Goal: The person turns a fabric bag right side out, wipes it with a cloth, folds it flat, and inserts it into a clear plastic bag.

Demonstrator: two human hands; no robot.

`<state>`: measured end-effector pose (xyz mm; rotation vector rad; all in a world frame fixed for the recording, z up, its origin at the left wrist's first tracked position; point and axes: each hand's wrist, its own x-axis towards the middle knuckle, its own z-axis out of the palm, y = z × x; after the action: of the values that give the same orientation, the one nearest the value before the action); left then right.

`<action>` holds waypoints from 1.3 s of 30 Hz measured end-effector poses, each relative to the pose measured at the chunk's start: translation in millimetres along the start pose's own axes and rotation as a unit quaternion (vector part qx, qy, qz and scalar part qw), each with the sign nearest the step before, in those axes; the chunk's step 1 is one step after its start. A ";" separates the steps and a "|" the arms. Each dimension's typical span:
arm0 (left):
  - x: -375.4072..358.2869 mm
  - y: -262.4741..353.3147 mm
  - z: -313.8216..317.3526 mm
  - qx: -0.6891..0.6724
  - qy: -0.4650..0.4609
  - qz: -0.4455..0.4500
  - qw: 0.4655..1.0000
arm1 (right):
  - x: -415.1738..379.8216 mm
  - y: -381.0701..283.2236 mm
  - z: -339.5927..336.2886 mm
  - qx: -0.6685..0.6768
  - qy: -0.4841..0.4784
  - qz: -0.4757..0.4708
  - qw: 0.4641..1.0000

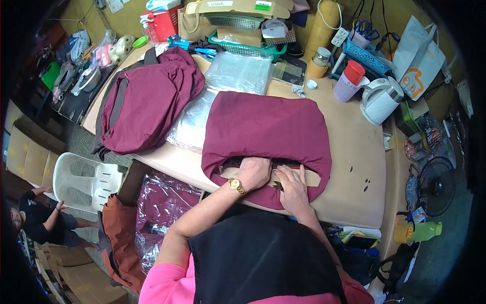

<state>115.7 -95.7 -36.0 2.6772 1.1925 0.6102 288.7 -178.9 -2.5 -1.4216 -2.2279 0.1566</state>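
Note:
A maroon fabric bag [266,124] lies flat on the tan table [354,202], its opening towards me. At the left part of that opening is my left hand [254,173], a gold watch on its wrist; the fingers are bent down into the bag and their tips are hidden. My right hand [292,187] is just beside it, fingers bunched at the opening's edge near a small dark piece. What it pinches, if anything, is too small to make out. Further left lies a pile of maroon and dark bags [147,101], next to a stack of clear plastic sleeves [238,76].
At the right stand a white kettle [380,101], a lilac cup [348,83] and a black fan [436,185]. Green baskets [248,43] line the back. Plastic-wrapped maroon goods [162,213] sit below the table's left edge. Another person [45,218] is by a white chair [88,182].

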 end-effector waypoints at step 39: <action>-73.0 16.6 -75.8 -0.202 0.084 -0.205 0.954 | 21.0 -32.4 30.6 0.151 -0.033 0.053 0.987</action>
<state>51.1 -163.0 15.4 1.9982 1.4293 0.9035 240.9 -170.2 -10.9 -1.3827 -2.0723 0.5585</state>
